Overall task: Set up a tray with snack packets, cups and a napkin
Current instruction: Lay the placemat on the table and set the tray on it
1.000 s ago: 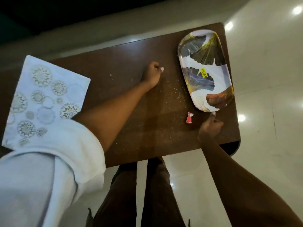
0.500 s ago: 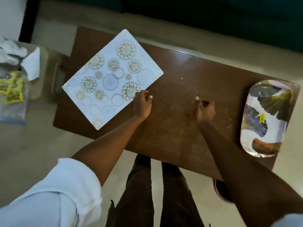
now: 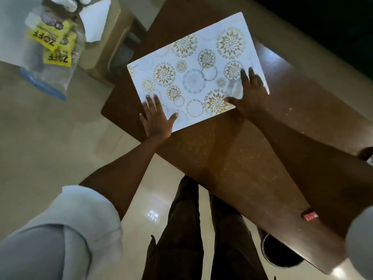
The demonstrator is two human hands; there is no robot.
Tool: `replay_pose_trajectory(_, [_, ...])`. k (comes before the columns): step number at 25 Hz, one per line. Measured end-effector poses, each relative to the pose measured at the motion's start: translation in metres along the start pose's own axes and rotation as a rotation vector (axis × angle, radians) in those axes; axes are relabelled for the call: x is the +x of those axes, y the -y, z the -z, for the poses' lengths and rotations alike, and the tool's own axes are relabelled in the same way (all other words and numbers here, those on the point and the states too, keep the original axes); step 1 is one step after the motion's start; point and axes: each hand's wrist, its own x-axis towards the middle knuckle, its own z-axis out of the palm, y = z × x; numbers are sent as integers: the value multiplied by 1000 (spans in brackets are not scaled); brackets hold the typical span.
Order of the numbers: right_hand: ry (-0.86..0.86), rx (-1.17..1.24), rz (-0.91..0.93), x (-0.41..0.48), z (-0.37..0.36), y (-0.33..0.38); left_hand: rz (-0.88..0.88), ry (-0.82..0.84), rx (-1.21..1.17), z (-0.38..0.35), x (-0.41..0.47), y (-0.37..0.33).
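both hands flat on the patterned mat

left hand point(image 3: 156, 118) and right hand point(image 3: 251, 91) lie palm-down, fingers spread, gripping nothing, on the near edge of the mat point(image 3: 193, 71), which lies angled on the brown table point(image 3: 232, 158).

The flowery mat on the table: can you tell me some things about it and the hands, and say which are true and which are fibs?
1. Both hands lie flat on the patterned mat. True: the left hand presses its near corner and the right hand its right edge.
2. The mat is plain red. False: it is white with gold and grey flower circles.
3. The mat sits on a brown table. True.
4. The right hand holds a cup. False: its fingers are spread open and hold nothing.
5. The yellow packets lie on the mat. False: they are in a clear bag off to the left, away from the table.
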Motion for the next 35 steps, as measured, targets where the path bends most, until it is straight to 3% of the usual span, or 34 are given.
replay_pose_trajectory(4, [86, -146, 124, 46, -6, 34, -72, 33, 77, -10, 11, -9])
replay_pose_trajectory(16, [190, -144, 48, 45, -7, 38, -87, 34, 104, -11, 17, -14])
replay_pose_trajectory(25, [103, 39, -296, -23, -3, -38, -427, 132, 276, -1, 42, -84])
replay_pose_trajectory(35, [25, 220, -596, -122, -37, -107, -741, 158, 482, -31, 12, -151])
